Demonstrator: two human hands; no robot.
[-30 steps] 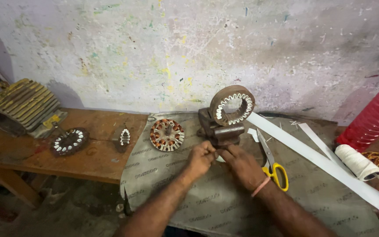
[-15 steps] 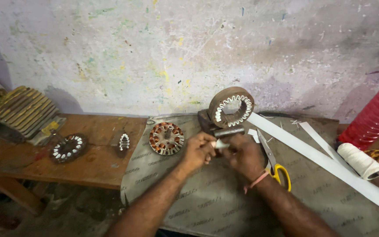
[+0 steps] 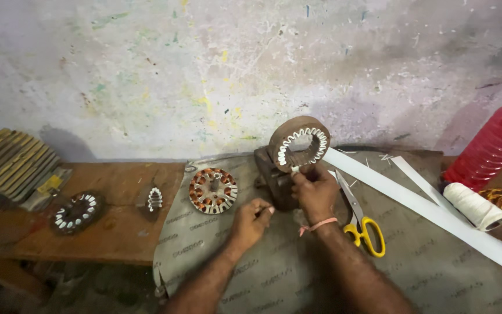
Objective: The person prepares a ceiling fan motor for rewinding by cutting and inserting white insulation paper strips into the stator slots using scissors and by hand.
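Covering the wooden bench [image 3: 117,232] under a paint-flecked wall [image 3: 204,70], grey sheeting [image 3: 437,267]; right hand [image 3: 315,192] fingers pinch a white slip [image 3: 295,169], left hand [image 3: 250,221] fingers curled.

Paint-flecked grey wall [image 3: 146,70] behind a worn wooden bench [image 3: 117,232].

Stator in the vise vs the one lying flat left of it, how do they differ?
The ring stator stands upright, clamped in the vise; the flat stator lies on the grey sheet.
The ring stator's slots hold white liners and no copper; the flat stator shows copper windings.
The right hand touches the ring stator's lower rim; no hand touches the flat stator, and the left hand is just below it.
Both are round, slotted and brown.
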